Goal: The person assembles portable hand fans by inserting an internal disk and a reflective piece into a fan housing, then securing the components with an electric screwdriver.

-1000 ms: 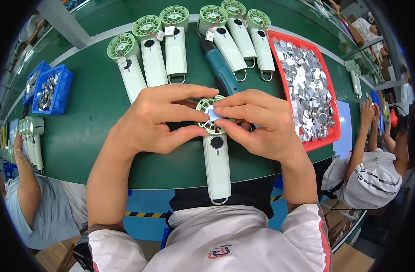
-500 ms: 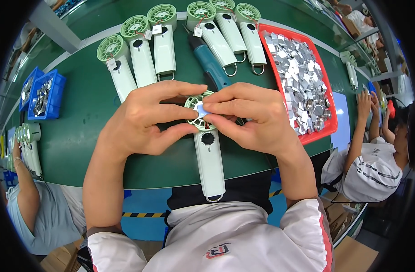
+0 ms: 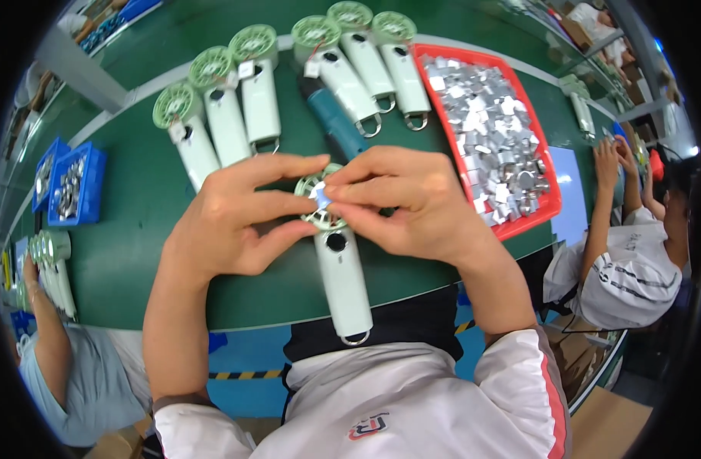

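A white handheld fan [image 3: 345, 283] with a round pale-green grille head and a metal loop at its bottom end lies between my hands, its handle pointing toward me. My left hand [image 3: 228, 218] is closed on the left side of the head, thumb below and fingers above. With thumb and fingertips pinched together, my right hand [image 3: 412, 199] holds a small light-blue pad [image 3: 322, 196] against the middle of the grille. Fingertips cover part of the pad and much of the grille. Beyond my hands lies a teal power screwdriver [image 3: 334, 118].
More fans [image 3: 262, 107] stand in a row across the green table [image 3: 128, 260]. A red tray [image 3: 553, 203] full of small silvery pieces is at the right, and blue bins [image 3: 98, 164] of metal parts at the left. Co-workers [image 3: 622, 252] sit on both sides.
The whole view has shifted a little, with the table's things sliding left in it. Both hands keep their hold, and the pad stays at the grille's middle.
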A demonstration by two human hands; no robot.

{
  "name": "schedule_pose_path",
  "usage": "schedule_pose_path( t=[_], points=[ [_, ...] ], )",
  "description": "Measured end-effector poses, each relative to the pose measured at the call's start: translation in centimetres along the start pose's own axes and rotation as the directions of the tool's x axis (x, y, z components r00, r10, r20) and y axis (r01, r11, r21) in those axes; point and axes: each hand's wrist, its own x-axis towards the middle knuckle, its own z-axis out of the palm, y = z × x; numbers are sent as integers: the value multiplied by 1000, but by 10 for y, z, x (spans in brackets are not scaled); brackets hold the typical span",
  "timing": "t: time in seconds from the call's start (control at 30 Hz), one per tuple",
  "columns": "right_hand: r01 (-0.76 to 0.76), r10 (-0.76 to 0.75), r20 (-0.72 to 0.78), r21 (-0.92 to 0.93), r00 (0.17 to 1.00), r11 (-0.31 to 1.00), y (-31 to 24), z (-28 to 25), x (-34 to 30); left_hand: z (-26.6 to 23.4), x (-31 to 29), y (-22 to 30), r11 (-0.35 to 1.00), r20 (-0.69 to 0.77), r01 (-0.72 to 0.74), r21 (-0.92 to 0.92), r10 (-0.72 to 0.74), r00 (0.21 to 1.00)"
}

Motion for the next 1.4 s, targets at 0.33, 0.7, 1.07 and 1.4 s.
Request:
schedule_pose_path(
  t=[0.33, 0.7, 1.07, 1.4],
  points=[
    [48, -47, -23, 48, 999, 998, 11, 13, -7, 4, -6, 6, 994, -59, 111, 0, -111, 992],
    [43, -43, -13, 0, 999, 999, 12, 10, -7, 6, -5, -8, 1000, -52, -6, -22, 5, 999],
    [62, -62, 7, -7, 998, 998, 10, 12, -8, 3, -7, -2, 1000, -38, 14, -18, -15, 999],
    [25, -26, -87, -15, 996, 1000, -3, -10, -4, 1, -1, -1, 999, -42, -3, -37, 1, 999]
  ],
)
